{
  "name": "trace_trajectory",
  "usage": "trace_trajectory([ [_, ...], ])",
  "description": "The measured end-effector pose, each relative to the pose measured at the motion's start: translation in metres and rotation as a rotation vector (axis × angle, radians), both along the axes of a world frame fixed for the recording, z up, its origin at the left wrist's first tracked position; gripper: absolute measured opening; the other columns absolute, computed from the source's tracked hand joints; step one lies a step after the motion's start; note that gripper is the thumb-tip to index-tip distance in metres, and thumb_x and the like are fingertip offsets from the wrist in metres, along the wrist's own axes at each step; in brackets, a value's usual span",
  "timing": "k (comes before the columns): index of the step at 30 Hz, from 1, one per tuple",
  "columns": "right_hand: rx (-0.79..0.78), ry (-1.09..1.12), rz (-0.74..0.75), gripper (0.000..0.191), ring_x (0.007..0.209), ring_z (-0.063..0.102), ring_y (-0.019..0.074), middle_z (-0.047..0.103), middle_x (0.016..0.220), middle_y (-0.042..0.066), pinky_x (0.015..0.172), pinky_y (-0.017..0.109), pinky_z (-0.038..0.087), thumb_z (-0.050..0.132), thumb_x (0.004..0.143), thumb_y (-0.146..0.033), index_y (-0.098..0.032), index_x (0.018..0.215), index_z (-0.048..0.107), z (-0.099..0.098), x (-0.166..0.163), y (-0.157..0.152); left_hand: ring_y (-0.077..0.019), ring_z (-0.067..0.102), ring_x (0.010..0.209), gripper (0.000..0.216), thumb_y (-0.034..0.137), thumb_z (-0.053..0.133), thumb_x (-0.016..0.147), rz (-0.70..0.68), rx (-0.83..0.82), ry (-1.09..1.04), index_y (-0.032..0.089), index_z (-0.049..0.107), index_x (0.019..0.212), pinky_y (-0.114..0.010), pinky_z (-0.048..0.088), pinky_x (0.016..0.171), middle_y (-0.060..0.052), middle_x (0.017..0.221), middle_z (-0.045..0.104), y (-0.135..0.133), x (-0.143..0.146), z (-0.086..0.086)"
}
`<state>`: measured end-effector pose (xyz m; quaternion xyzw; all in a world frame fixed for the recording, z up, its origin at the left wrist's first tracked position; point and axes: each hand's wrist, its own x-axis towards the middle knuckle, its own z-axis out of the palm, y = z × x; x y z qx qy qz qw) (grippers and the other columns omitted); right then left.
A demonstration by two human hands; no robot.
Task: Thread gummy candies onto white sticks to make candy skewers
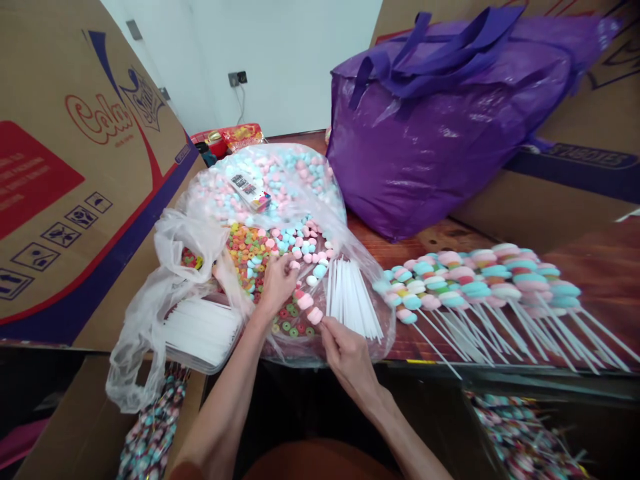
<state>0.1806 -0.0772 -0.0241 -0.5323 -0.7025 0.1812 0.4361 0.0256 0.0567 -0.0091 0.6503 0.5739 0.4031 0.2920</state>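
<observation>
My right hand (347, 350) is closed around the lower end of a candy skewer (305, 301), whose stick is mostly hidden. Pink marshmallows with a reddish gummy ring between them are threaded on it. At the skewer's upper end, my left hand (279, 280) pinches a pink marshmallow (295, 265). Beneath both hands spreads a clear plastic bag with loose pink, blue and white marshmallows (305, 243) and colourful gummy rings (245, 247). White sticks (350, 300) lie fanned out just beyond my right hand.
Finished marshmallow skewers (480, 280) lie in a row at the right. A box of white sticks (200, 330) and a crumpled plastic bag (185, 233) sit at the left. Behind are a large marshmallow bag (295, 170), a purple bag (400, 160) and a cardboard box (60, 180).
</observation>
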Motion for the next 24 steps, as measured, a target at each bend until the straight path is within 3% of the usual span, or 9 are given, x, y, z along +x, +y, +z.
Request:
trace_trajectory([
  [4, -0.114, 0.075, -0.025, 0.028, 0.052, 0.046, 0.0099, 0.047, 0.058, -0.004, 0.053, 0.021, 0.035, 0.045, 0.099, -0.026, -0.018, 0.077, 0.060, 0.004, 0.004, -0.002, -0.0148, 0.064, 0.081, 0.020, 0.025, 0.066, 0.078, -0.030, -0.142, -0.464, 0.017, 0.066, 0.097, -0.025, 0.052, 0.074, -0.003, 0.089, 0.068, -0.028, -0.015, 0.001],
  [7, -0.166, 0.085, -0.014, 0.030, 0.052, 0.045, 0.0100, 0.047, 0.057, -0.004, 0.053, 0.021, 0.035, 0.045, 0.099, -0.029, -0.018, 0.075, 0.060, 0.006, 0.002, -0.001, -0.0139, 0.066, 0.081, 0.024, 0.027, 0.070, 0.076, -0.029, -0.192, -0.603, 0.016, 0.066, 0.097, -0.023, 0.053, 0.072, -0.003, 0.090, 0.071, -0.042, -0.019, 0.002],
  [12, -0.191, 0.088, 0.016, 0.031, 0.052, 0.045, 0.0106, 0.047, 0.057, -0.004, 0.054, 0.022, 0.036, 0.045, 0.099, -0.031, -0.018, 0.075, 0.060, 0.009, -0.004, 0.001, -0.0130, 0.066, 0.073, 0.031, 0.026, 0.068, 0.078, 0.009, -0.219, -0.590, 0.015, 0.067, 0.108, -0.021, 0.052, 0.061, -0.005, 0.092, 0.073, -0.049, -0.015, -0.005],
  [18, -0.208, 0.086, 0.008, 0.029, 0.052, 0.044, 0.0111, 0.047, 0.057, -0.004, 0.052, 0.022, 0.035, 0.045, 0.098, -0.030, -0.018, 0.078, 0.062, 0.011, -0.005, 0.002, -0.0168, 0.069, 0.092, 0.030, 0.018, 0.063, 0.081, -0.012, -0.149, -0.498, 0.015, 0.069, 0.111, -0.028, 0.056, 0.083, -0.008, 0.104, 0.074, -0.053, -0.011, -0.009],
  [24, -0.245, 0.082, 0.007, 0.030, 0.050, 0.040, 0.0106, 0.042, 0.055, -0.005, 0.051, 0.022, 0.032, 0.046, 0.097, -0.032, -0.018, 0.078, 0.064, 0.011, -0.006, 0.003, -0.0175, 0.070, 0.091, 0.031, 0.019, 0.062, 0.082, -0.026, -0.103, -0.433, 0.016, 0.070, 0.112, -0.029, 0.056, 0.084, -0.009, 0.104, 0.075, -0.058, -0.013, -0.009],
])
